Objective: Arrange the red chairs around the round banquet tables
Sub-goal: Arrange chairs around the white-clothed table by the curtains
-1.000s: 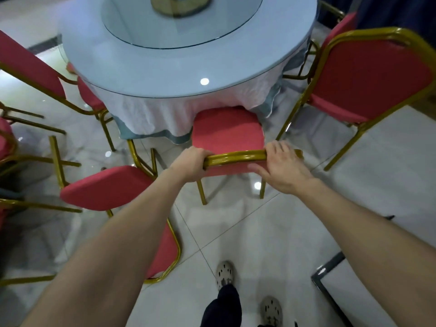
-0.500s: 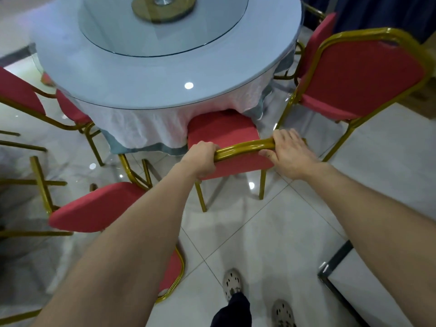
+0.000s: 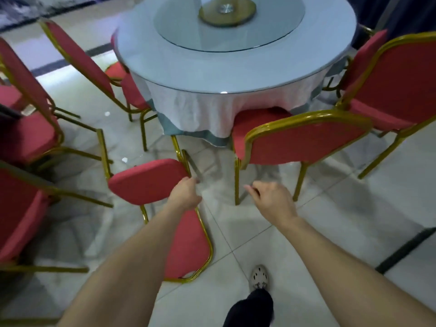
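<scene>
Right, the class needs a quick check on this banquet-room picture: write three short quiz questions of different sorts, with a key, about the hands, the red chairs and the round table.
1. True or false: the right hand holds the back of the tucked-in chair.
2. What sits at the middle of the round table? A: a glass turntable; B: a vase; C: stacked plates.
3. Fill in: the ____ hand has its grip on the nearest chair, at its gold frame.

Key:
1. False: it is apart from that chair and holds nothing.
2. A.
3. Left: the left hand.
</scene>
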